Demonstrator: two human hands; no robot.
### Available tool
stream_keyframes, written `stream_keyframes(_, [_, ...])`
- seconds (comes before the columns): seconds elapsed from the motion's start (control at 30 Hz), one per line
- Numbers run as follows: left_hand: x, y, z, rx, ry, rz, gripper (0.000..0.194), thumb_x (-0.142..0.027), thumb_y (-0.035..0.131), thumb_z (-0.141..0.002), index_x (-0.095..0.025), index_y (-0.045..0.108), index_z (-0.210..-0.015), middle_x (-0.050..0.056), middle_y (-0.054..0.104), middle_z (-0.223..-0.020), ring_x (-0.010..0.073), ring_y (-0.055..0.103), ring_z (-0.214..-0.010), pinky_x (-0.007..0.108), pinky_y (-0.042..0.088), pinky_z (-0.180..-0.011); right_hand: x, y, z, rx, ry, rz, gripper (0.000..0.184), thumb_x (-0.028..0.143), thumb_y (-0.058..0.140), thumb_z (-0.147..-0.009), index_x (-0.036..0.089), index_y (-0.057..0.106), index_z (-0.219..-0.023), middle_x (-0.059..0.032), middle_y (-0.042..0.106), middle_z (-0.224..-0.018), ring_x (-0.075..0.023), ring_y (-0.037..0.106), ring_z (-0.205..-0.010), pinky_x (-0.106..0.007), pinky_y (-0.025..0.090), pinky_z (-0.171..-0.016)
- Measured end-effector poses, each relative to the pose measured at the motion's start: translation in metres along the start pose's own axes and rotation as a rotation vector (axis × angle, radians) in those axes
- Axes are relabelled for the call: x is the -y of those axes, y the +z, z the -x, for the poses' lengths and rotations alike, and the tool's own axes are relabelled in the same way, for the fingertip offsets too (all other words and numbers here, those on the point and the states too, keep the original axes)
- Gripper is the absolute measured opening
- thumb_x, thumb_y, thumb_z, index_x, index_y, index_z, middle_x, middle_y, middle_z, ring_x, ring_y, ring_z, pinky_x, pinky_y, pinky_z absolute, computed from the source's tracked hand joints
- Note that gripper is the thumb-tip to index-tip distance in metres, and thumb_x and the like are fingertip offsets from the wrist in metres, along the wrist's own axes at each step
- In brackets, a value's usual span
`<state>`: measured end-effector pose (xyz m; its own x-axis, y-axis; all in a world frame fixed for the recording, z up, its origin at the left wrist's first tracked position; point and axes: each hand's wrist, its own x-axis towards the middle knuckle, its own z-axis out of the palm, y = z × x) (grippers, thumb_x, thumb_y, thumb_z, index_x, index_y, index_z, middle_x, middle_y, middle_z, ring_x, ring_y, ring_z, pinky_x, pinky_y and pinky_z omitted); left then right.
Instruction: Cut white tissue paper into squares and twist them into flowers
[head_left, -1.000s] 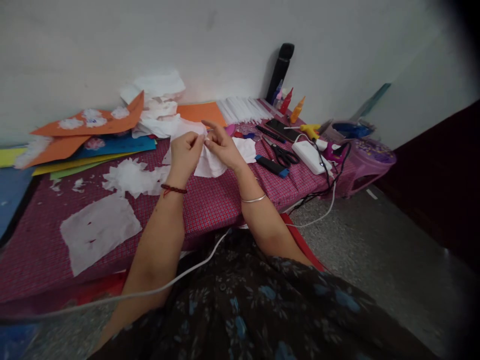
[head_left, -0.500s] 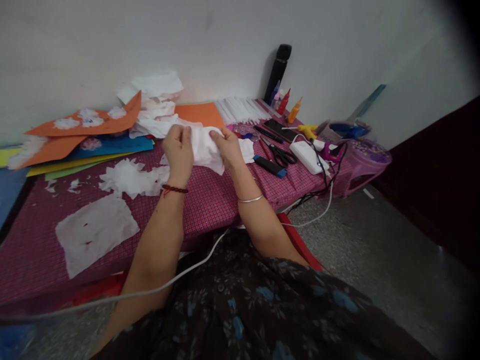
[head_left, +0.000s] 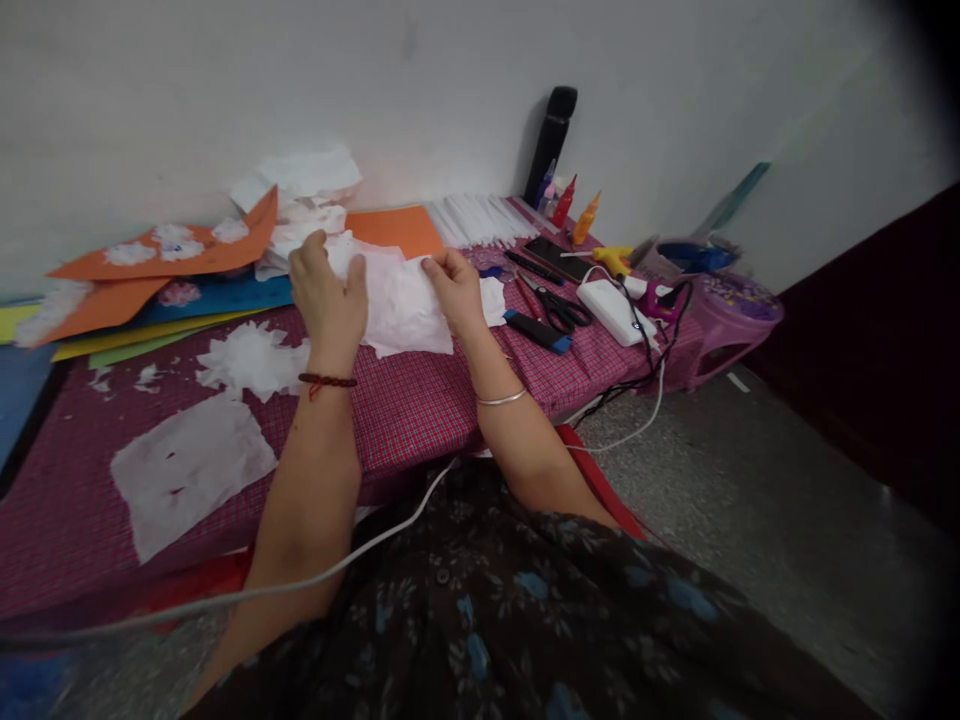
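Note:
Between my hands hangs a square of white tissue paper [head_left: 405, 305], pinched at its upper right corner by my right hand [head_left: 459, 292]. My left hand [head_left: 328, 300] is off to the left of this sheet, its fingers apart and holding nothing. Left of it on the checked cloth is a ruffled white tissue flower [head_left: 251, 360]. A flat tissue sheet [head_left: 191, 470] with small holes lies nearer the table's front edge. Behind my left hand is a heap of crumpled white tissue [head_left: 311, 215].
Orange card [head_left: 180, 250] with tissue flowers rests on coloured sheets at the left. White paper strips [head_left: 480, 220] lie at the back. To the right are scissors [head_left: 562, 310], a blue-black box [head_left: 538, 332], a white power bank [head_left: 615, 312] with cables, glue bottles [head_left: 586, 218] and a pink stool [head_left: 739, 320].
My left hand has let go of the tissue and moved left, opening its fingers. The tissue, bunched between both hands before, is now spread out, hanging from my right hand.

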<state>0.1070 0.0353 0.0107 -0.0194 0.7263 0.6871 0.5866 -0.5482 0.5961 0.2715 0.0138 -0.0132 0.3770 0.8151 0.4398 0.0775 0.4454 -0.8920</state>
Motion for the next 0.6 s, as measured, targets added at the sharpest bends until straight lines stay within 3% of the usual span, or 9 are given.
stream_keyframes(0.07, [-0.01, 0.0, 0.005, 0.138, 0.12, -0.004, 0.039, -0.044, 0.064, -0.087, -0.021, 0.057, -0.117, 0.013, 0.061, -0.126, 0.0315, 0.052, -0.126, 0.047, 0.036, -0.104, 0.004, 0.0, 0.003, 0.134, -0.004, 0.026, 0.024, 0.033, 0.065, -0.089, 0.02, 0.052, -0.074, 0.0036, 0.049, -0.072, -0.0104, 0.046, -0.072, -0.025, 0.04, -0.07])
stream_keyframes(0.1, [-0.014, 0.001, 0.007, 0.226, 0.149, 0.022, 0.035, -0.045, 0.063, -0.087, -0.021, 0.06, -0.113, 0.012, 0.064, -0.12, 0.0305, 0.055, -0.12, 0.045, 0.039, -0.101, 0.006, 0.0, 0.004, 0.192, 0.0, 0.025, 0.024, 0.033, 0.065, -0.089, 0.019, 0.052, -0.074, 0.0035, 0.049, -0.072, -0.0106, 0.047, -0.072, -0.025, 0.04, -0.07])
stream_keyframes(0.2, [-0.02, 0.008, 0.01, 0.354, 0.107, 0.105, 0.024, -0.043, 0.058, -0.089, -0.021, 0.064, -0.092, 0.004, 0.065, -0.08, 0.0213, 0.063, -0.08, 0.035, 0.045, -0.077, 0.013, -0.001, 0.009, 0.29, 0.042, -0.01, 0.029, 0.044, 0.055, -0.096, 0.019, 0.056, -0.08, 0.0035, 0.047, -0.07, -0.0107, 0.044, -0.067, -0.024, 0.039, -0.065])
stream_keyframes(0.3, [-0.017, 0.01, 0.008, 0.202, 0.025, 0.155, 0.021, -0.039, 0.057, -0.089, -0.021, 0.06, -0.077, -0.001, 0.053, -0.061, 0.0156, 0.05, -0.06, 0.031, 0.037, -0.061, 0.017, -0.004, 0.013, 0.396, 0.114, -0.035, 0.037, 0.053, 0.045, -0.098, 0.019, 0.059, -0.092, 0.0032, 0.047, -0.071, -0.0108, 0.042, -0.063, -0.023, 0.036, -0.059])
stream_keyframes(0.37, [-0.012, 0.007, 0.004, 0.091, 0.003, 0.206, 0.021, -0.035, 0.056, -0.09, -0.02, 0.057, -0.074, -0.002, 0.051, -0.063, 0.0139, 0.047, -0.06, 0.031, 0.035, -0.061, 0.017, -0.007, 0.013, 0.505, 0.151, -0.027, 0.034, 0.051, 0.06, -0.092, 0.018, 0.059, -0.089, 0.0023, 0.051, -0.074, -0.0106, 0.044, -0.067, -0.023, 0.037, -0.061])
stream_keyframes(0.47, [-0.005, -0.001, -0.006, -0.011, -0.043, 0.244, 0.021, -0.026, 0.055, -0.093, -0.019, 0.053, -0.073, -0.002, 0.049, -0.069, 0.0122, 0.047, -0.068, 0.033, 0.035, -0.067, 0.012, -0.011, 0.011, 0.602, 0.234, 0.007, 0.027, 0.036, 0.074, -0.083, 0.016, 0.056, -0.077, 0.0026, 0.051, -0.071, -0.01, 0.043, -0.067, -0.023, 0.035, -0.06])
stream_keyframes(0.6, [0.004, -0.008, -0.015, -0.172, -0.139, 0.224, 0.019, -0.012, 0.055, -0.092, -0.019, 0.049, -0.075, -0.003, 0.047, -0.071, 0.0114, 0.044, -0.069, 0.032, 0.038, -0.073, 0.005, -0.011, 0.008, 0.379, 0.25, -0.031, 0.021, 0.023, 0.063, -0.088, 0.018, 0.049, -0.072, 0.0048, 0.044, -0.066, -0.009, 0.038, -0.062, -0.022, 0.033, -0.058])
